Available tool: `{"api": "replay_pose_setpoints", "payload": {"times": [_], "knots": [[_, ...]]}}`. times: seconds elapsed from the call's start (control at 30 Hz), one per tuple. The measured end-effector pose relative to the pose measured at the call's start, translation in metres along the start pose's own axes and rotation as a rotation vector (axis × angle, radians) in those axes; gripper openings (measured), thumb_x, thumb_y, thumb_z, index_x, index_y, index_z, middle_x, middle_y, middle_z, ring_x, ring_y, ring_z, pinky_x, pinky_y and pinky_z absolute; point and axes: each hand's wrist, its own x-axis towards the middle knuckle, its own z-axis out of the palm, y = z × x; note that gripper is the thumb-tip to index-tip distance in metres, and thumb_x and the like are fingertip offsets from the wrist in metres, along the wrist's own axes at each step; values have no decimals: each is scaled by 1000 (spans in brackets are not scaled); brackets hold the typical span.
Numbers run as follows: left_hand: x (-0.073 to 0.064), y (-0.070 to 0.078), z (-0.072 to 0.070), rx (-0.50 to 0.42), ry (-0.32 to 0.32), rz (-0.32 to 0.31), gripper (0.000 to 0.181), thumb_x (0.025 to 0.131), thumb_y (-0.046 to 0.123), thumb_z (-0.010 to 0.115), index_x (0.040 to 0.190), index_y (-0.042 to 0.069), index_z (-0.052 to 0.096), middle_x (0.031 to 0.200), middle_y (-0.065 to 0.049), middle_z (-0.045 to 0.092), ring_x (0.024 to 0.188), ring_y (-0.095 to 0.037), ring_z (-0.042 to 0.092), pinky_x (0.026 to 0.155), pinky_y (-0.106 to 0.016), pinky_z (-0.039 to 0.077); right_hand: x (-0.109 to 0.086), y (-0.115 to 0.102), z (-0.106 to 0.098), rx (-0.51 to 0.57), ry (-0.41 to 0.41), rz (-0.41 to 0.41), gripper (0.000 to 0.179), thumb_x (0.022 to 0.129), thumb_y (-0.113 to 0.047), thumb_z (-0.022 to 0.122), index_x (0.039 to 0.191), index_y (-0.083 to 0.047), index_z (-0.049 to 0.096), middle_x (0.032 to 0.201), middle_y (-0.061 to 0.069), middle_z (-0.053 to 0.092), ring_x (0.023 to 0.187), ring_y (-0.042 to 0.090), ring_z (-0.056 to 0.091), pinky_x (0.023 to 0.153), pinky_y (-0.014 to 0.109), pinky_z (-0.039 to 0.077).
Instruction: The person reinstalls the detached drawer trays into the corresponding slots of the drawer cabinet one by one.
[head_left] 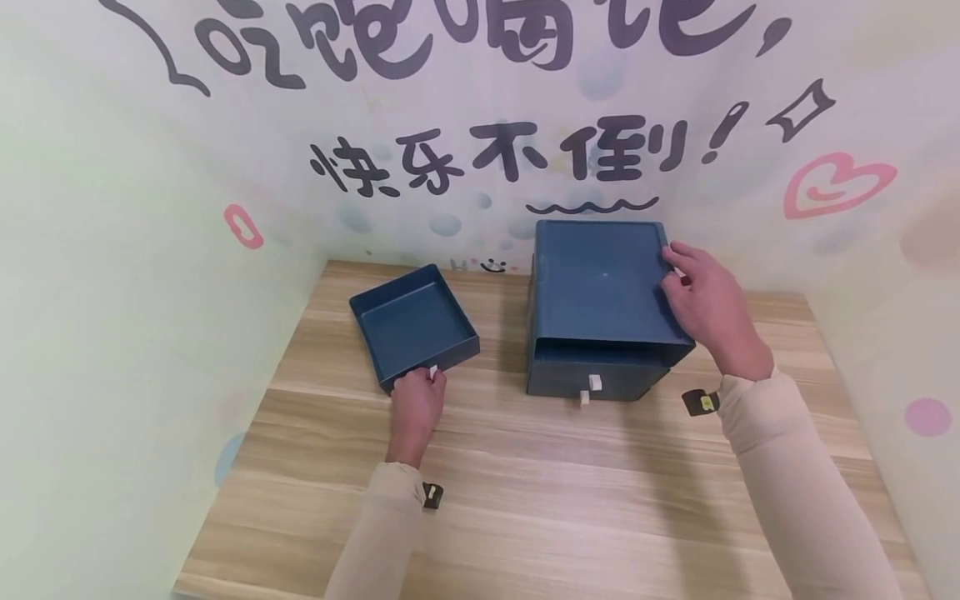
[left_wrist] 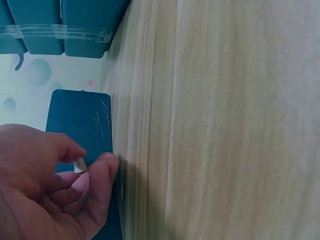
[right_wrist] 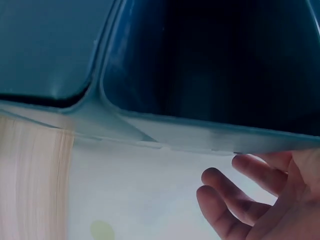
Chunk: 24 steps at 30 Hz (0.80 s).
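Note:
My left hand (head_left: 417,406) pinches the small white knob (left_wrist: 80,165) on the front of a dark blue drawer (head_left: 412,325). That drawer is out of its cabinet, sits on the table at the left, and shows a bare inside. To its right stands a blue drawer cabinet (head_left: 603,279) with a vacant upper slot (right_wrist: 210,65). Below the slot is a drawer front (head_left: 558,377), with two white knobs (head_left: 595,382) visible. My right hand (head_left: 712,312) touches the cabinet's right upper edge; its fingers are spread and loosely bent in the right wrist view.
The wood-grain table (head_left: 525,500) is bounded by pale walls (head_left: 135,333) at the sides and back. Dark lettering (head_left: 502,154) covers the back wall. A clear shiny band (left_wrist: 55,32) crosses the cabinet's side in the left wrist view.

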Motion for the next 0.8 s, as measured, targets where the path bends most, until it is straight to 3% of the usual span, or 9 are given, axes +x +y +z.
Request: {"api": "replay_pose_setpoints", "payload": {"times": [0.27, 0.37, 0.43, 0.53, 0.63, 0.7, 0.8], "knots": [[0, 1, -3, -5, -17, 12, 39, 100, 26, 58, 66, 7, 60, 62, -11, 61, 64, -33, 61, 61, -44, 46, -9, -2, -1, -24, 36, 34, 51, 106, -24, 36, 153, -6, 44, 164, 14, 38, 130, 45, 58, 102, 61, 49], [0, 1, -4, -8, -22, 17, 38, 100, 26, 58, 67, 6, 60, 62, -11, 61, 65, -33, 61, 62, -46, 47, -12, -2, -1, -44, 52, 42, 51, 105, -23, 37, 152, -5, 44, 163, 15, 39, 128, 45, 60, 83, 52, 57], [0, 1, -5, -10, -21, 24, 39, 100, 25, 58, 66, 6, 59, 62, -11, 61, 65, -34, 61, 63, -48, 48, -14, -2, -1, -55, 67, 47, 51, 105, -23, 37, 152, -5, 45, 162, 15, 40, 125, 44, 62, 64, 41, 51], [0, 1, -4, -12, -20, 42, 38, 99, 25, 58, 65, 8, 58, 60, -8, 59, 65, -33, 60, 63, -47, 48, -17, -1, -1, -62, 95, 61, 51, 104, -23, 37, 151, -5, 46, 161, 15, 41, 94, 40, 70, 48, 34, 35], [0, -1, -4, -11, -16, 62, 38, 99, 24, 58, 64, 9, 57, 58, -6, 58, 65, -33, 61, 64, -47, 48, -22, -2, -1, -75, 113, 89, 51, 103, -22, 38, 151, -6, 46, 161, 14, 40, 67, 37, 59, 43, 34, 29], [0, -1, -4, -11, -16, 72, 38, 98, 24, 58, 63, 9, 56, 59, -7, 58, 66, -35, 63, 65, -48, 49, -24, -3, -1, -92, 118, 115, 51, 103, -23, 38, 151, -7, 45, 161, 14, 39, 78, 40, 65, 43, 35, 29], [0, -2, -4, -3, -17, 79, 39, 99, 24, 59, 63, 9, 55, 60, -8, 60, 70, -38, 65, 68, -50, 50, -26, -6, -1, -121, 109, 160, 52, 103, -23, 38, 153, -9, 43, 162, 13, 36, 120, 48, 62, 45, 35, 32]]}}
